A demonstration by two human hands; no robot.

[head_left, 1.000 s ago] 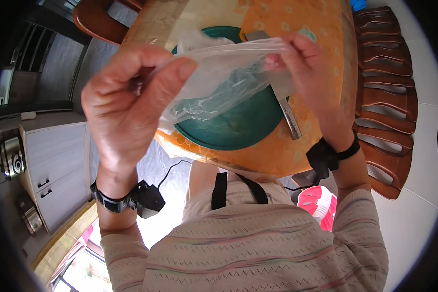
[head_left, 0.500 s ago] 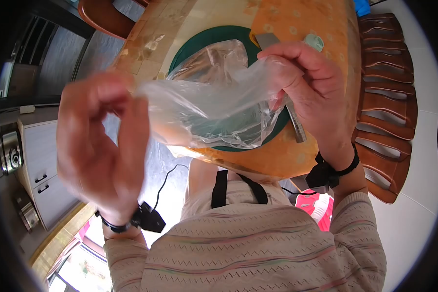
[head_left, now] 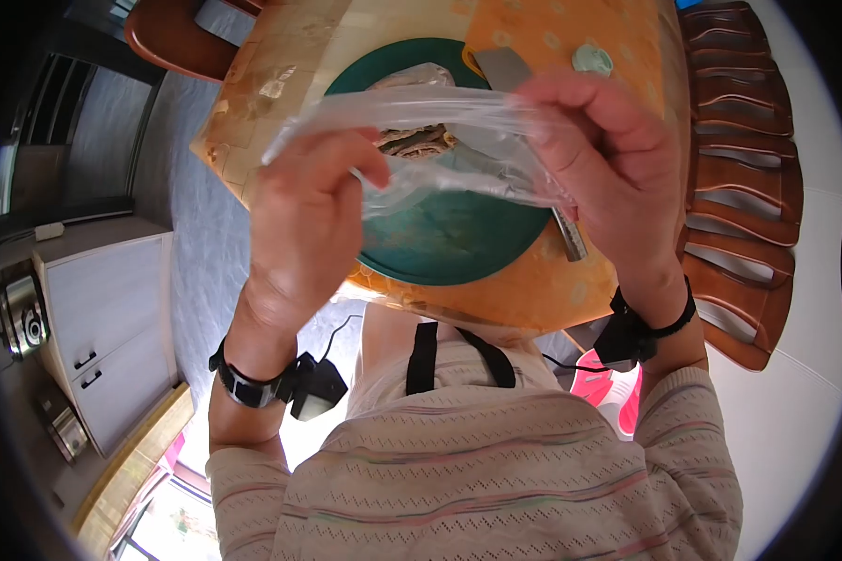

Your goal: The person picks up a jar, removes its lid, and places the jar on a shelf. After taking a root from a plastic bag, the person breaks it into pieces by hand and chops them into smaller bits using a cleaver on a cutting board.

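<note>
A clear plastic bag (head_left: 440,101) stretches between my two hands above a round green board (head_left: 440,248). My left hand (head_left: 309,201) is at the bag's left end, fingers curled in at its edge, with plastic running past the knuckles. At the other end, my right hand (head_left: 613,159) pinches the bag between thumb and fingers. Dark brown, wrinkled pieces (head_left: 416,142) show beneath the film on the board's far part. A knife with a wide metal blade (head_left: 500,67) lies by the board's right side, partly hidden behind the bag and my right hand; its patterned grey end (head_left: 571,236) shows below.
The board stands on a table with a patterned orange cloth (head_left: 524,297). A small pale green lid-like thing (head_left: 592,60) lies at the back right. Brown wooden chairs (head_left: 744,192) line the right side, and another chair (head_left: 182,39) stands at the far left. A cabinet (head_left: 108,323) is on the left.
My left hand has moved right and inward over the board's left edge. The bag has lifted off the near part of the board, uncovering its green surface and the brown pieces.
</note>
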